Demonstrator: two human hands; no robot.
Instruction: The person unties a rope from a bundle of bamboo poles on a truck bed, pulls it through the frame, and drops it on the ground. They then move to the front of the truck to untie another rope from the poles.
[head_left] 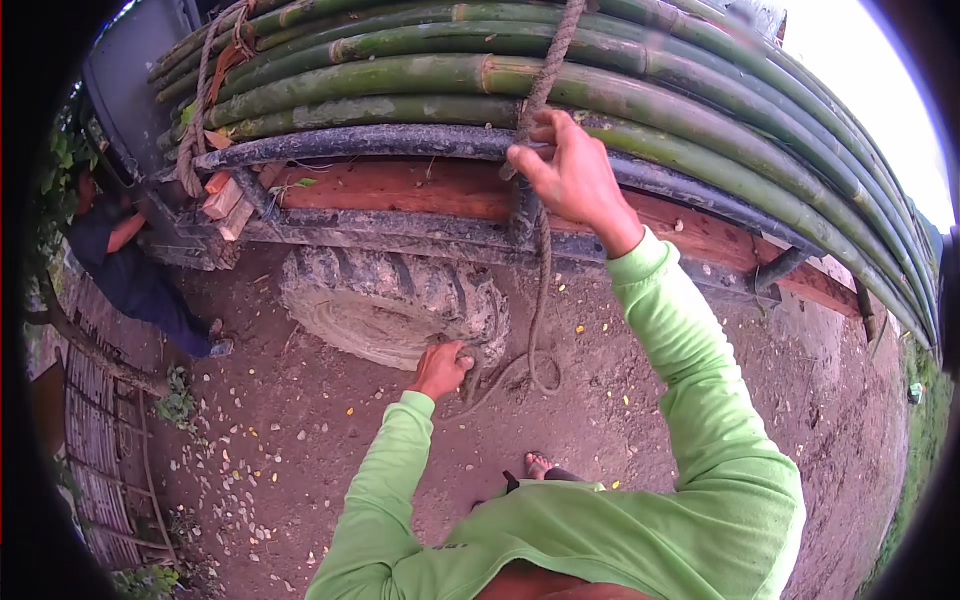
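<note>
My right hand [580,180] is at the side rail [380,140], right beside the thick rope [550,65] that comes down over the bamboo poles [400,75]. Its thumb and fingers are apart and slightly bent, and the thumb overlaps the rope where it meets the rail. Lower down, my left hand [441,370] is closed on the slack part of the same rope, in front of the muddy tire [390,300]. Between the two hands the rope hangs below the rail, with a small loop near the ground.
A second rope [205,90] crosses the poles at the left. Wood blocks [228,205] sit by the rail's left end. Another person [135,260] in dark clothes stands near the vehicle's left end. A slatted bamboo structure [100,440] lies at the lower left. The dirt ground [640,400] has scattered leaves.
</note>
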